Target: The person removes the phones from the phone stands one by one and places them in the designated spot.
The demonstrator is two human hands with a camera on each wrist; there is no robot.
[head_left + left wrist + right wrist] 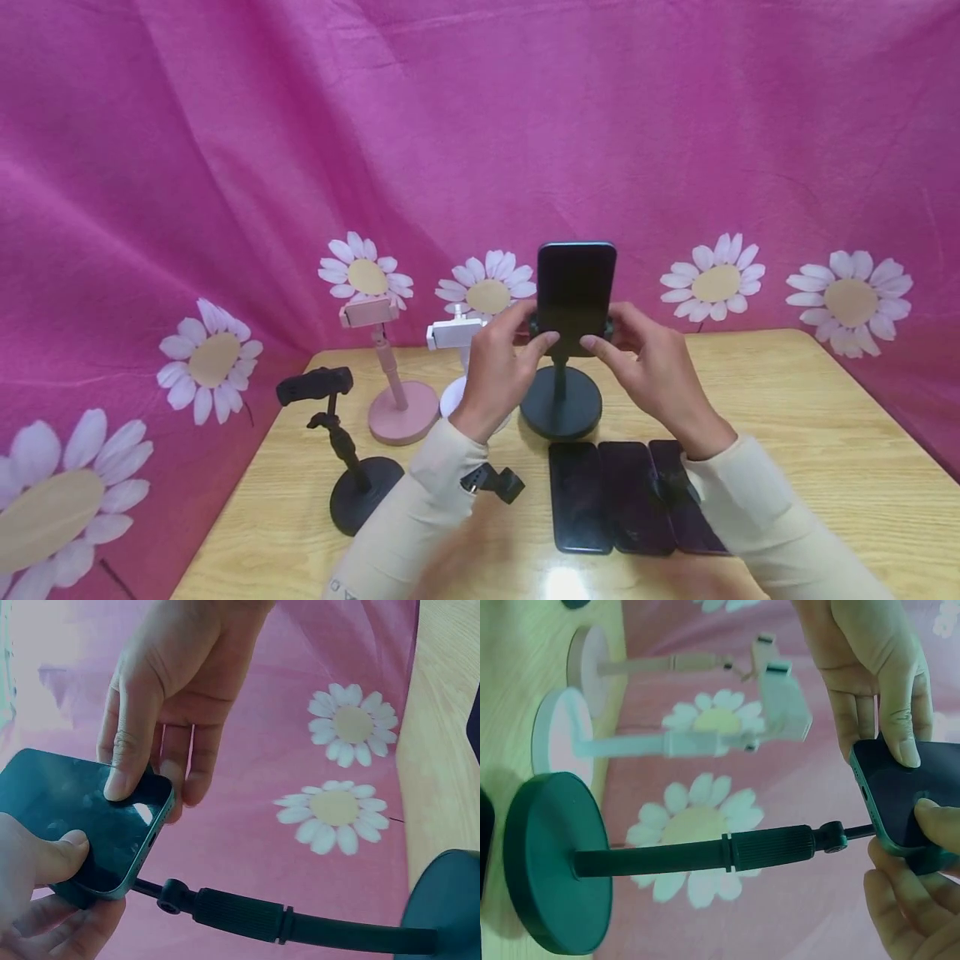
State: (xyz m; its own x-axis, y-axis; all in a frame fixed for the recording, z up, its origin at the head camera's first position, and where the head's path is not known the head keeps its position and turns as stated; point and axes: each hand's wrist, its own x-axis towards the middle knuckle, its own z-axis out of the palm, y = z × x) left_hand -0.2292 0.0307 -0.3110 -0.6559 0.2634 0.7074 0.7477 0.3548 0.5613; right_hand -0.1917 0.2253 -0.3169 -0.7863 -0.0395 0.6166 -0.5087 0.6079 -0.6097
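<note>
A dark smartphone (576,287) stands upright in the clamp of a black phone stand (561,400) with a round base. My left hand (498,358) grips its lower left side, thumb on the screen and fingers behind. On the opposite side my right hand (656,362) does the same, its thumb low on the screen. In the left wrist view the phone's bottom edge (146,847) faces the stand's pole (240,915). Much of the clamp is hidden behind the phone and my fingers; a dark piece of it (922,859) shows in the right wrist view.
To the left stand a pink phone stand (401,408), a white one (453,335) partly behind my left hand, and another black one (367,492). Three dark phones (581,500) lie side by side at the front, partly under my right forearm. Behind hangs a pink flowered cloth (480,150).
</note>
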